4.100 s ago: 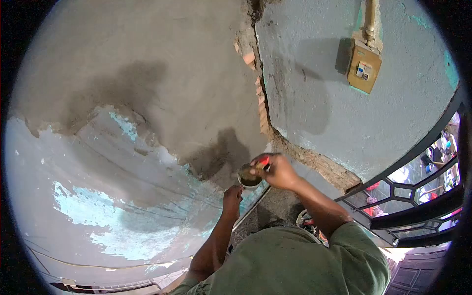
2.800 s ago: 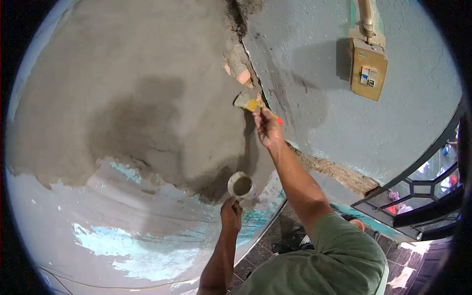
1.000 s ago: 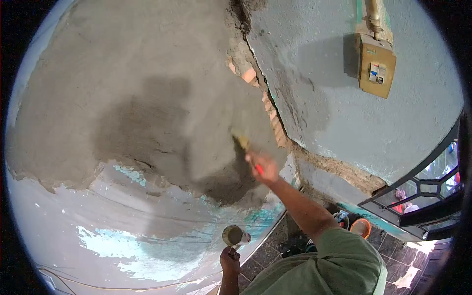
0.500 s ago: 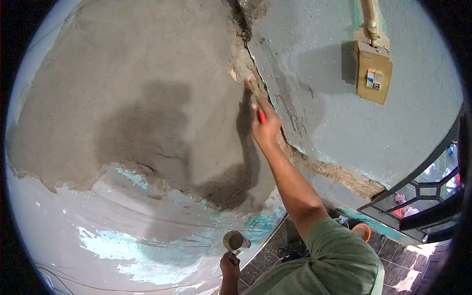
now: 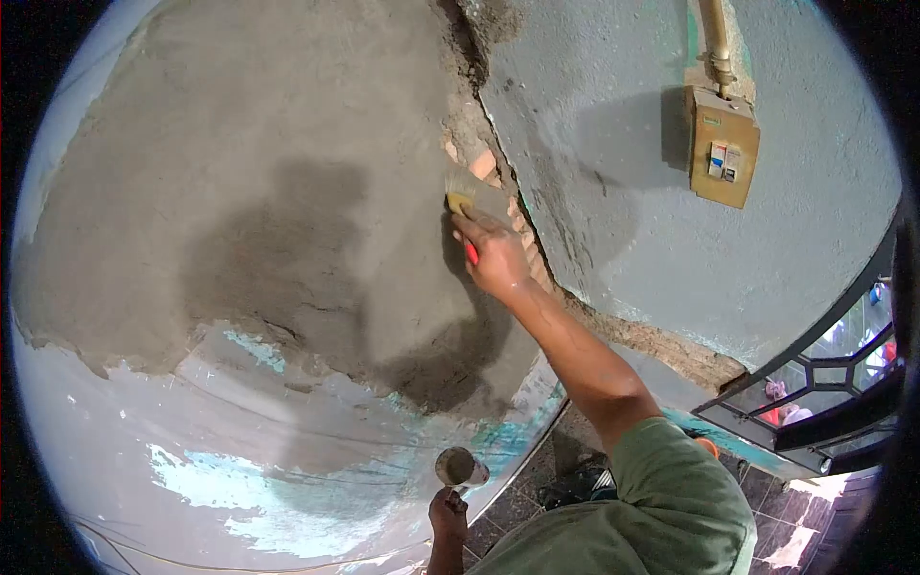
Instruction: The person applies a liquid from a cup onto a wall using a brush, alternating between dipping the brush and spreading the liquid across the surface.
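Note:
My right hand (image 5: 498, 257) is closed round a paintbrush (image 5: 460, 202) with a red handle. Its bristles lie against the grey plaster (image 5: 402, 115), just left of a ragged gap (image 5: 518, 216) where bits of reddish brick show. Low in the view, my left hand (image 5: 448, 516) grips a mug-like cup (image 5: 456, 467) from below. Something greyish-brown is inside the cup; what it is I cannot tell.
A tan electrical box (image 5: 725, 153) with a conduit (image 5: 719, 38) is fixed to the grey-painted wall (image 5: 632, 230) at upper right. Below the plaster, paint peels to turquoise (image 5: 259, 494). A dark-framed door (image 5: 834, 374) stands right, above a tiled floor (image 5: 781, 522).
My right hand has drawn the brush left and slightly down, from the broken gap onto the plaster edge. My left hand with the cup has barely moved.

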Demonstrator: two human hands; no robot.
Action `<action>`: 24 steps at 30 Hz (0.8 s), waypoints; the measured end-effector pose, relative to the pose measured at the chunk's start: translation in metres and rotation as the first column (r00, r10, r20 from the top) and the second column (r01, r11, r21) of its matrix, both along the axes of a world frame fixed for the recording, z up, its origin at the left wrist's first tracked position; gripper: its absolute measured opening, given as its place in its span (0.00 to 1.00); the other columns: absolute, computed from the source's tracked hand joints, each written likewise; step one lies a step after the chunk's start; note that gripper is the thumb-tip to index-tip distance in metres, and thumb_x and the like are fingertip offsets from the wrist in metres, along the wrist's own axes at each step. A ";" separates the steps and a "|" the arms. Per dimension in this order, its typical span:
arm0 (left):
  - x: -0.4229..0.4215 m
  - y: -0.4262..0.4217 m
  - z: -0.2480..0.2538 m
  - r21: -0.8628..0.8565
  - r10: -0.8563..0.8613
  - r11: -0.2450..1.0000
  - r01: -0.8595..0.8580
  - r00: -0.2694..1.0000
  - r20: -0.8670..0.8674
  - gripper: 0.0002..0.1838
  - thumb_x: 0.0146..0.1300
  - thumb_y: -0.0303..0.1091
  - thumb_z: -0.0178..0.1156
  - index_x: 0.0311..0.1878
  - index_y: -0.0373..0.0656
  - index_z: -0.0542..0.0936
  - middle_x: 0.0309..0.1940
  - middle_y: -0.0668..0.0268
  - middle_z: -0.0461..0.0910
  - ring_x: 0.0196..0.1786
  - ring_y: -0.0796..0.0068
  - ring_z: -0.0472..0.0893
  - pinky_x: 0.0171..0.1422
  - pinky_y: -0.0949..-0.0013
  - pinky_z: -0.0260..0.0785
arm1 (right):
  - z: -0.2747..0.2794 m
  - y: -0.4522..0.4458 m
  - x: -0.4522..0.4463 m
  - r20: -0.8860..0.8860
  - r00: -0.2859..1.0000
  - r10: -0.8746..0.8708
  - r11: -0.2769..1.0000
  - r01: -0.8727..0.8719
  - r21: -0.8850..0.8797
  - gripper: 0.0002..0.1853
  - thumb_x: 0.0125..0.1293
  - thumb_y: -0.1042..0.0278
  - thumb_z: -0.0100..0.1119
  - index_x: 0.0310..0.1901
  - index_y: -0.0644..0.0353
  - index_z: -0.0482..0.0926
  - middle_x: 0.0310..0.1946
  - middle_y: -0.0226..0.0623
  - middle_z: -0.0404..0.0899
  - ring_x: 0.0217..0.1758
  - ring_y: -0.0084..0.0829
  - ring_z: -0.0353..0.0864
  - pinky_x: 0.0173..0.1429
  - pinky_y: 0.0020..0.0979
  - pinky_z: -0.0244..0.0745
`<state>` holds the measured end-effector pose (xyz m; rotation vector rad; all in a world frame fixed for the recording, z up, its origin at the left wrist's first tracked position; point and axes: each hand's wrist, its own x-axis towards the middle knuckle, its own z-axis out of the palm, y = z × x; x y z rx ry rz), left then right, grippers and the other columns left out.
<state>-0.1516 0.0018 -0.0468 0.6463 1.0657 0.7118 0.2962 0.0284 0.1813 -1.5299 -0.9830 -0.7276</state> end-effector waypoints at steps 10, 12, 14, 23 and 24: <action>0.008 0.000 0.005 0.001 0.002 1.000 -0.002 1.000 0.028 0.09 0.64 0.33 0.55 0.27 0.47 0.70 0.20 0.73 0.63 0.21 0.79 0.61 0.27 0.71 0.53 | -0.008 -0.020 0.029 0.019 0.998 0.057 0.991 -0.054 -0.123 0.19 0.55 0.80 0.61 0.51 0.58 0.81 0.53 0.47 0.80 0.55 0.47 0.80 0.57 0.39 0.76; 0.003 -0.001 0.001 -0.018 -0.007 1.000 0.007 0.999 0.031 0.09 0.65 0.33 0.54 0.27 0.48 0.70 0.20 0.73 0.64 0.22 0.79 0.63 0.28 0.71 0.55 | 0.001 -0.027 0.033 0.002 0.998 0.066 0.995 -0.066 -0.070 0.20 0.55 0.81 0.61 0.51 0.58 0.81 0.53 0.48 0.79 0.55 0.47 0.80 0.58 0.39 0.76; -0.004 0.007 -0.013 0.014 -0.069 0.998 0.068 0.997 0.035 0.10 0.65 0.34 0.55 0.26 0.49 0.69 0.20 0.74 0.62 0.23 0.79 0.62 0.28 0.70 0.53 | 0.017 -0.023 0.028 0.034 0.999 0.008 0.994 -0.011 0.104 0.20 0.55 0.82 0.60 0.51 0.59 0.81 0.52 0.49 0.80 0.55 0.47 0.80 0.58 0.39 0.75; -0.003 -0.001 -0.011 0.002 -0.041 0.999 0.041 0.999 0.025 0.11 0.64 0.34 0.55 0.25 0.49 0.68 0.18 0.74 0.61 0.21 0.78 0.60 0.28 0.70 0.51 | -0.011 -0.023 0.025 -0.152 0.984 0.094 0.995 -0.086 0.053 0.16 0.63 0.76 0.60 0.53 0.66 0.78 0.48 0.51 0.82 0.46 0.46 0.84 0.51 0.38 0.78; 0.000 -0.003 -0.006 0.003 -0.027 1.000 0.027 1.000 0.004 0.13 0.64 0.34 0.56 0.23 0.49 0.67 0.18 0.74 0.60 0.21 0.78 0.59 0.27 0.70 0.51 | -0.005 -0.015 0.027 -0.328 0.894 0.305 0.920 -0.188 0.344 0.15 0.64 0.74 0.60 0.52 0.68 0.78 0.46 0.50 0.82 0.43 0.44 0.84 0.49 0.36 0.79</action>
